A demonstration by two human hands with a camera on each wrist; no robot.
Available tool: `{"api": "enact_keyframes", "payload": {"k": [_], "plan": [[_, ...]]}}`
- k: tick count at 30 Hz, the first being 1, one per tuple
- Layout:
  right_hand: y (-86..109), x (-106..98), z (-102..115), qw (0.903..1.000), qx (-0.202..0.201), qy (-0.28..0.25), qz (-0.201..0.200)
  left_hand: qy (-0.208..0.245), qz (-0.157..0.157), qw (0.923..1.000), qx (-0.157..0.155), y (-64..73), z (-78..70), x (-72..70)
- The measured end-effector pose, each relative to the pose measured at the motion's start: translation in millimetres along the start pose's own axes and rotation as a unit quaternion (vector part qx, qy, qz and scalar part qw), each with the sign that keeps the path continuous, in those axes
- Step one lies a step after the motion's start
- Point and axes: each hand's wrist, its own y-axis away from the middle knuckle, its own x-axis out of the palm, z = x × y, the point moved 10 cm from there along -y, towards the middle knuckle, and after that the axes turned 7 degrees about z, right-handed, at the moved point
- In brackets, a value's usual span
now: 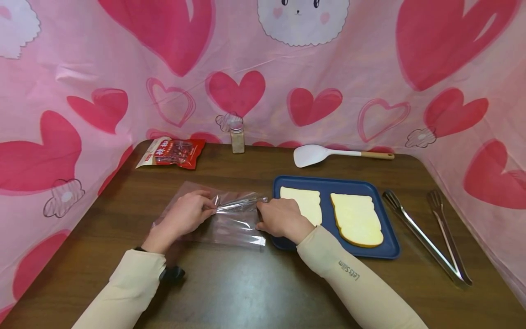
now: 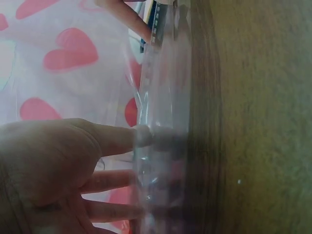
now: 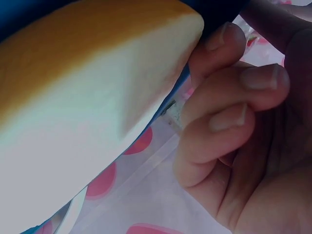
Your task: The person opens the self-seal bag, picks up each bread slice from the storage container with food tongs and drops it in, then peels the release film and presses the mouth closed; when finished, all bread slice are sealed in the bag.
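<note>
Now the left hand (image 1: 188,212) pinches a raised fold of the clear bag (image 1: 236,230), while the right hand (image 1: 283,215), fingers curled, seems to nip its right edge, likely to hold it taut. The bag lies on the counter (image 1: 222,283), just left of the blue tray (image 1: 326,205). Two bread slices (image 1: 357,219) sit side by side there (not overlapping), perhaps so each lifts alone. Tongs (image 1: 425,239) rest beyond the tray's right side, probably for easy reach.
</note>
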Motion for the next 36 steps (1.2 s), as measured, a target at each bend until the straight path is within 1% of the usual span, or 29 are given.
{"api": "enact_keyframes", "payload": {"k": [5,9,12,20,30,36], "plan": [[-0.7,1,0,1.0000,-0.001,0.001,-0.003,0.020,-0.018,0.9996,0.001,4.6,1.1,-4.5],[-0.7,1,0,1.0000,-0.003,-0.001,-0.004,0.027,-0.033,0.9991,0.005,7.4,0.6,-10.0],[-0.5,1,0,1.0000,-0.005,-0.001,-0.003,0.033,-0.043,0.9985,0.008,10.0,-0.6,-16.1],[0.1,0,-1,0.9999,-0.007,-0.001,-0.008,0.074,-0.064,0.9951,0.013,17.3,-2.7,-35.2],[-0.6,1,-1,0.9999,-0.014,-0.008,0.004,0.088,-0.090,0.9917,0.024,25.0,-5.8,-52.5],[-0.9,3,-2,0.9999,-0.013,-0.008,0.008,0.090,-0.108,0.9895,0.034,30.5,-10.9,-64.3]]}}
